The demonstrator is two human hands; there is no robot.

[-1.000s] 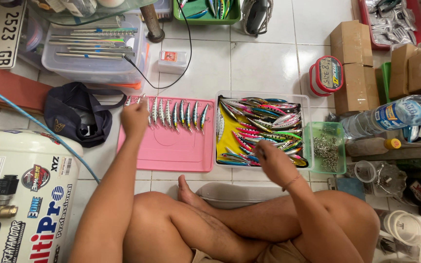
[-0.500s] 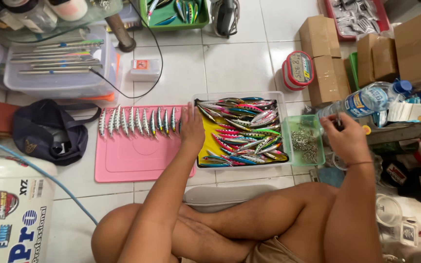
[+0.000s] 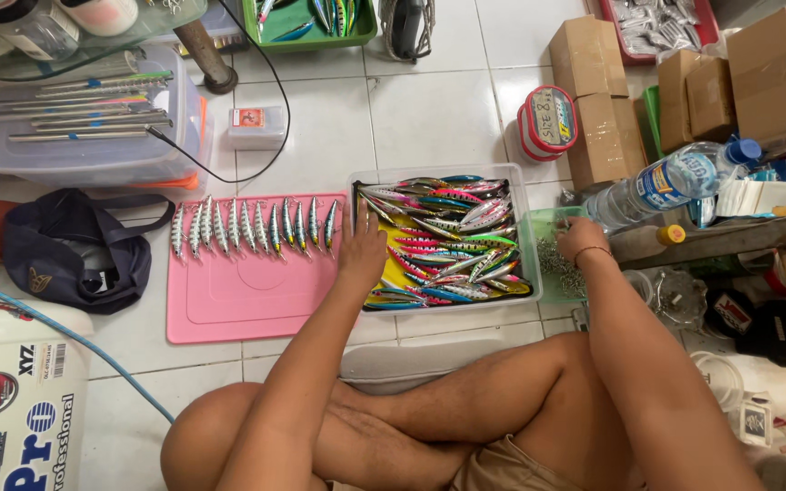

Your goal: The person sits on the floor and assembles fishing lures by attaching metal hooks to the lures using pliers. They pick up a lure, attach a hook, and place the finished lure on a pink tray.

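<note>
The person sits cross-legged on the tiled floor (image 3: 429, 109) with both arms reaching forward. The left hand (image 3: 363, 247) lies flat, fingers spread and apart, right at the near-left corner of the clear tray of colourful fishing lures (image 3: 443, 238), with the palm over the tray's edge beside the pink mat (image 3: 247, 291); it grips nothing that shows. The right hand (image 3: 582, 238) hangs over the small green tub of metal hooks (image 3: 552, 264), fingers curled down into it, and whether they have closed on a hook can't be told from here. A row of about 9 silvery lures (image 3: 252, 227) lies side by side along the mat's top edge, heads all the same way. To do this bit well, it probably pays to pinch 1 hook cleanly instead of scooping a tangle, and to pick 1 lure from the top of the pile so the points don't snag the neighbours. Both wrists sit low and relaxed, elbows just outside the knees.
</note>
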